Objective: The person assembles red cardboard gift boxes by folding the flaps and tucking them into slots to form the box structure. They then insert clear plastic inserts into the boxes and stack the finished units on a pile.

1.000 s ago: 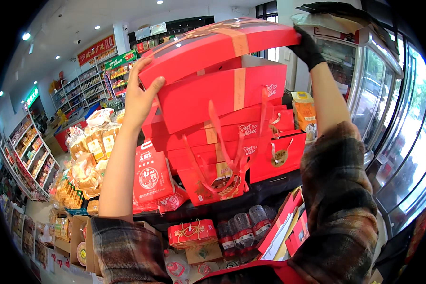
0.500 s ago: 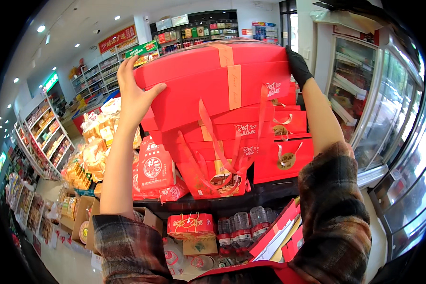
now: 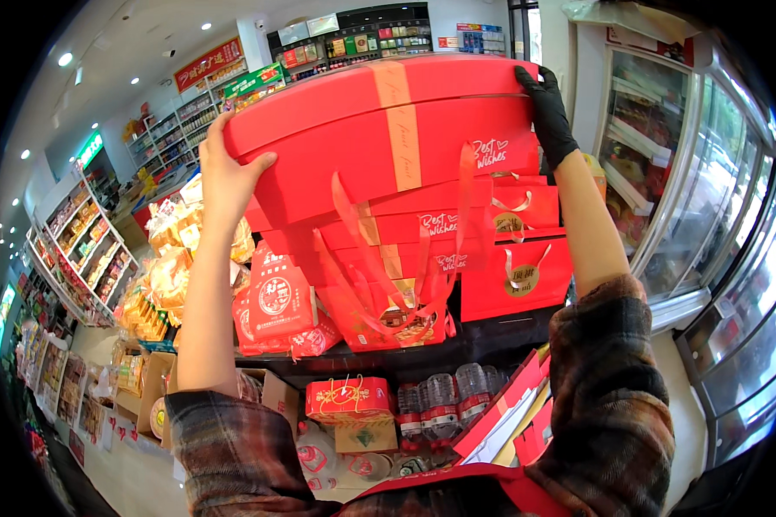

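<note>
Both hands are raised above head height and clamp a large red gift box [image 3: 379, 129] from its two ends: the bare left hand [image 3: 224, 177] is spread flat against the box's left end, fingers curled over the top edge of the lid and thumb pressed on the side wall, while the right hand [image 3: 545, 112], in a black glove, grips the right end with its fingers wrapped over the lid's corner. The box is wide and shallow, with a pale orange band [image 3: 398, 129] running across lid and side, and it sits level on top of a stack of similar red gift boxes [image 3: 422, 228] trimmed with loose red ribbons [image 3: 405, 284]; whether it rests fully on the stack or is held just clear of it cannot be told. To the right of the stack, a square red box with a gold round seal [image 3: 517, 280] stands against it. All of these sit on a dark display shelf [image 3: 491, 340]. Left of the stack lean red paper packets [image 3: 276, 302], and further left a rack holds bagged snacks [image 3: 168, 276]. Under the shelf are a small red carton tied with gold cord [image 3: 349, 398] and a cluster of clear plastic bottles [image 3: 440, 405]. A glass-fronted refrigerator [image 3: 664, 172] rises on the right, and store aisles [image 3: 78, 250] run off to the left. Plaid sleeves [image 3: 612, 388] cover both forearms
</note>
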A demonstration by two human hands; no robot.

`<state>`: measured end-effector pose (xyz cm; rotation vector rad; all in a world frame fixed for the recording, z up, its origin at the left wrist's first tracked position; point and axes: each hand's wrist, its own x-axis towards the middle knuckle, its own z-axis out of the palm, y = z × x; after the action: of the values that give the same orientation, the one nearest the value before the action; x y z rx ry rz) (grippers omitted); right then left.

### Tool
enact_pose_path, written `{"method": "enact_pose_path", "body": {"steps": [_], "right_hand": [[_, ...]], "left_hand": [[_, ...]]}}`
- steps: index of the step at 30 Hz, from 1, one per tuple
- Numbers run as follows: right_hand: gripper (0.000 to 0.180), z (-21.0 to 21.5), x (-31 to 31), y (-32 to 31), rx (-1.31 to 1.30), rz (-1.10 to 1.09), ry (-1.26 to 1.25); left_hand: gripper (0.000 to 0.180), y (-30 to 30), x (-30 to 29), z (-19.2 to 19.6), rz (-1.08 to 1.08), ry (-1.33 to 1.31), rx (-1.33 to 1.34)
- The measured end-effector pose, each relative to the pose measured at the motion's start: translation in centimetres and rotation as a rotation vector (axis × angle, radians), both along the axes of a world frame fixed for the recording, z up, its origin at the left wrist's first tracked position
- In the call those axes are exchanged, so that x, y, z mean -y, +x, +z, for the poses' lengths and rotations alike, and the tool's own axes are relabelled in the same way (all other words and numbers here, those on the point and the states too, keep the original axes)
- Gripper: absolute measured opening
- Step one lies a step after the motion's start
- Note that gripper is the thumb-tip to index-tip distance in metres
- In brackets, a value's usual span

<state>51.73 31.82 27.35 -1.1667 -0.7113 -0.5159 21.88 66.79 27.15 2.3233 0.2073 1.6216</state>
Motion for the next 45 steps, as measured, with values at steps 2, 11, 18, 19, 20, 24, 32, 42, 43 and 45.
{"method": "enact_pose_path", "body": {"steps": [2, 11, 18, 19, 20, 24, 32, 42, 43, 45], "right_hand": [[0.052, -0.9, -1.1, -2.0, 0.094, 0.119, 0.054], [0.044, -1.1, 0.1, -2.6, 0.146, 0.187, 0.1], [0.045, -1.8, -0.1, -4.9, 0.229, 0.117, 0.191], [0.044, -1.9, -0.3, -4.9, 0.247, 0.087, 0.179], [0.043, -1.7, -0.5, -4.9, 0.268, 0.056, 0.172], [0.043, 0.1, -0.4, -3.5, -0.012, 0.023, 0.137], [0.06, 4.2, 3.1, -6.1, -0.362, -0.047, -0.517], [0.03, 3.0, 3.1, -6.0, -0.483, 0.057, -0.275], [0.03, 2.9, 2.3, -5.8, -0.48, 0.103, -0.24], [0.034, 2.9, 1.5, -6.9, -0.456, 0.047, -0.271]], "left_hand": [[0.079, -0.5, -0.8, 0.2, 0.002, 0.024, -0.017], [0.07, 0.7, -0.4, -0.5, 0.008, 0.018, 0.044], [0.069, 1.7, -0.6, -1.5, 0.033, 0.095, 0.002], [0.069, 2.1, -1.0, -1.6, 0.013, 0.097, 0.007], [0.07, 2.3, -1.7, -1.3, -0.007, 0.105, 0.014], [0.074, 3.5, -3.6, 0.3, -0.397, -0.42, -0.034], [0.064, 4.8, -6.1, 4.1, -0.638, -1.107, -0.288], [0.044, 6.5, -8.3, 4.1, -0.727, -1.038, -0.277], [0.041, 6.6, -9.1, 4.3, -0.683, -1.065, -0.295], [0.035, 6.7, -10.7, 4.5, -0.597, -1.128, -0.33]]}}
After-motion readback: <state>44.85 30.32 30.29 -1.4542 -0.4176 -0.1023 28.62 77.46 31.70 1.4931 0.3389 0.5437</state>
